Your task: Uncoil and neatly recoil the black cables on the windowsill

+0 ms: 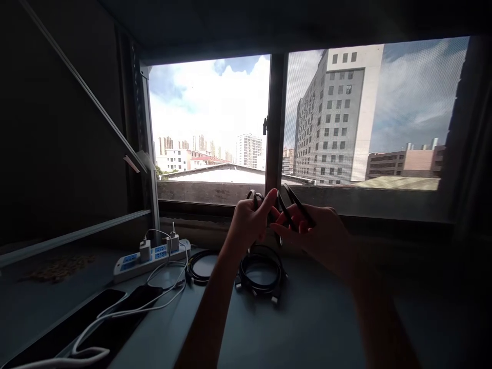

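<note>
Both my hands are raised over the table in front of the window, with a black cable (285, 209) looped between them. My left hand (250, 221) is closed on the cable, its thumb pointing up and a loop standing out behind the fingers. Strands of the same cable pass through the curled fingers of my right hand (307, 225). Below, on the table, lies a coiled black cable (277, 277) with its plugs toward me. Another black coil (196, 281) rests to its left, partly covered by my left forearm.
A white power strip (154, 260) with two plugged-in chargers stands at the left rear. White cables (126, 310) run from it over two dark, flat, phone-like objects (73, 312). The window (275, 154) backs the grey table (292, 328); a metal frame post (151, 154) stands left.
</note>
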Tool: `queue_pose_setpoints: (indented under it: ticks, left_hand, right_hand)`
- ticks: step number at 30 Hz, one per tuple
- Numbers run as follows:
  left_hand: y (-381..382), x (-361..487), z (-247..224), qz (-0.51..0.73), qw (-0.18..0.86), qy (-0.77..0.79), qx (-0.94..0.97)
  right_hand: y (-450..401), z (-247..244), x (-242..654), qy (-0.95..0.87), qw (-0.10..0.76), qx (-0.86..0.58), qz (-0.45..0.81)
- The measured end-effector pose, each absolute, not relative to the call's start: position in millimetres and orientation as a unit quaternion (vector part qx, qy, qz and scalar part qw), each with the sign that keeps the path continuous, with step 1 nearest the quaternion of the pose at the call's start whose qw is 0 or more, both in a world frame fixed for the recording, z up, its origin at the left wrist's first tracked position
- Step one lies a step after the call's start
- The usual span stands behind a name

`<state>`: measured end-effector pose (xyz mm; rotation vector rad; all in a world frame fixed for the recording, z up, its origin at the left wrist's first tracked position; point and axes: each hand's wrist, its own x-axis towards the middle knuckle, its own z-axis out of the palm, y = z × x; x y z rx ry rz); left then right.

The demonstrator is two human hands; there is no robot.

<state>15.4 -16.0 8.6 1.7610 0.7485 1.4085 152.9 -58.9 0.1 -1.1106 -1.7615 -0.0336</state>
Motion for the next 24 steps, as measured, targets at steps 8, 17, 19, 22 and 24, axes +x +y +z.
queue_pose_setpoints:
  ticks: [8,17,19,22,24]
  left_hand:
    - [-20,11,14,0.576,0.358,0.339,0.652]
    - [-14,-9,15,0.610,0.301,0.324,0.658]
    - [-10,-12,15,0.618,0.278,0.329,0.658]
    - [-6,-16,14,0.614,0.243,0.356,0.661]
    - [-5,-19,14,0.612,0.226,0.367,0.663]
  right_hand:
    - [-56,-2,143,-0.752,0.478,-0.455,-0.014]
    - [-41,3,162,-0.578,0.673,-0.420,0.191]
    - [-35,3,175,-0.516,0.709,-0.437,0.200]
    - [-32,2,192,-0.452,0.739,-0.433,0.250]
    - [-35,4,199,-0.447,0.737,-0.392,0.323]
